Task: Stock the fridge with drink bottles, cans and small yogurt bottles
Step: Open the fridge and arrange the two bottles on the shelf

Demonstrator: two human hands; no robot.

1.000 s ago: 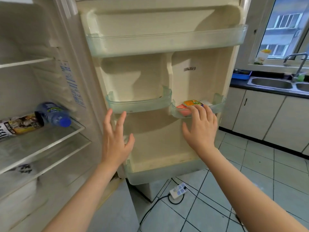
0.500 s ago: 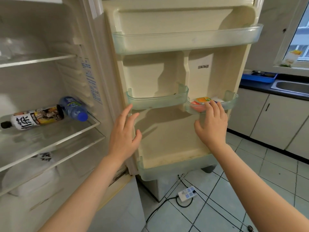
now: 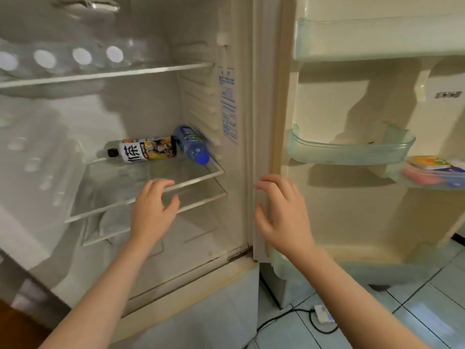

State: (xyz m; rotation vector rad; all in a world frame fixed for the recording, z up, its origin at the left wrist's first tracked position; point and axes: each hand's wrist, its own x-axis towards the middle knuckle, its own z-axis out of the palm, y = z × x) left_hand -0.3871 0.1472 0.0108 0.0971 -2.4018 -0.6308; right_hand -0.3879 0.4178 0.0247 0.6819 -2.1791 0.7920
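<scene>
Plainly both hands are empty: the left hand (image 3: pixel 153 210) hovers, fingers loosely curled, before the glass shelf (image 3: pixel 141 197); the right hand (image 3: pixel 279 212) is spread near the hinge. A tea bottle (image 3: pixel 146 150) and a blue-capped bottle (image 3: pixel 192 144) lie touching at that shelf's back. Likely heavy, smooth and prone to roll; grip mid-body. What stands on the upper shelf (image 3: pixel 105 73) is blurred; the packs (image 3: pixel 427 163) in the door bin are cut off.

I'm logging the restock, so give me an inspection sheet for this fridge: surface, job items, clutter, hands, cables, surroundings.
Surface: glass shelf, carrying two bottles.
Job's things: tea bottle and water bottle lying on their sides, close together.
Clutter: coloured packets in a door bin.
Hands: left hand and right hand open, holding nothing.
Cables: black cord and power strip on the floor.
Surroundings: fridge door open; upper shelf contents blurred.
</scene>
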